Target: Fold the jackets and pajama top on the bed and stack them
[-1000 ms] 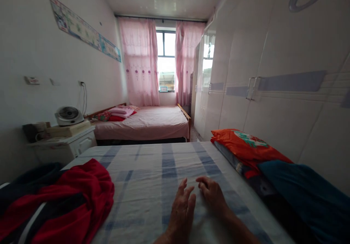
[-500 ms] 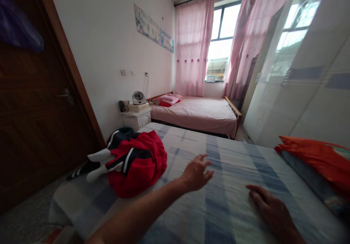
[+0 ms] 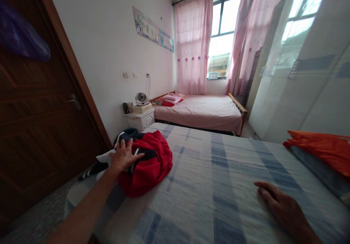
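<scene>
A heap of red, dark navy and white clothing lies on the left side of a bed with a blue-and-white checked sheet. My left hand is over the heap with fingers spread; whether it touches the cloth I cannot tell. White and black striped parts of the clothing hang toward the bed's left edge, partly hidden by my wrist. On the right, my right hand is low over the sheet, fingers extended and close together, with nothing visible in it.
An orange cloth item lies on grey-blue bedding at the right edge. Beyond stands a second bed with a pink sheet. A white nightstand carries a small fan. A brown door is left, a glossy wardrobe right.
My left hand has moved left from above the middle of the sheet to the clothing heap. My right hand stays over the sheet. The view has shifted slightly.
</scene>
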The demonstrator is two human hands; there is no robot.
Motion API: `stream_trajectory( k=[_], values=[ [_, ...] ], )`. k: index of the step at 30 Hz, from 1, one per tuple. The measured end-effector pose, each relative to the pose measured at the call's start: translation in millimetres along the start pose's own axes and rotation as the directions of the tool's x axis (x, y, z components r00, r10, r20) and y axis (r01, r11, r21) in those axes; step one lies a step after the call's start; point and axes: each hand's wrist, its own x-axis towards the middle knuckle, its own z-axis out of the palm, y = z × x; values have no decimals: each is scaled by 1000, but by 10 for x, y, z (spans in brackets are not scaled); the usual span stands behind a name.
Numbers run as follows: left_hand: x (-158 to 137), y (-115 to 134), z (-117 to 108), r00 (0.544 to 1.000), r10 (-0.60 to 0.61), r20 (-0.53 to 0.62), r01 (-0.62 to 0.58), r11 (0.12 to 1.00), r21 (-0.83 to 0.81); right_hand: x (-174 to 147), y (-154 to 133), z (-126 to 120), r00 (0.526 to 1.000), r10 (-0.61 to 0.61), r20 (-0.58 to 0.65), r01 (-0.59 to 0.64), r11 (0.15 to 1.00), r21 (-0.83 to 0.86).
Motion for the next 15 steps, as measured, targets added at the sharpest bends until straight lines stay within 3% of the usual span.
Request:
stream_trajectory(
  k=[4,10,13,15],
  values=[
    [171,-178,19,991,-36,131,35,999,15,-3,7,4,1000,-18,-4,18,1000,-2],
    [203,-72,4,992,-44,122,51,998,-49,-11,-46,-23,1000,-23,-12,23,1000,-9],
    [252,-18,-241,998,-45,40,52,981,-187,-25,-85,-38,999,-36,-31,36,999,-10],
    [319,17,-548,996,-63,-61,41,947,-318,-30,-102,-40,999,-40,-32,40,999,-15]
  ],
)
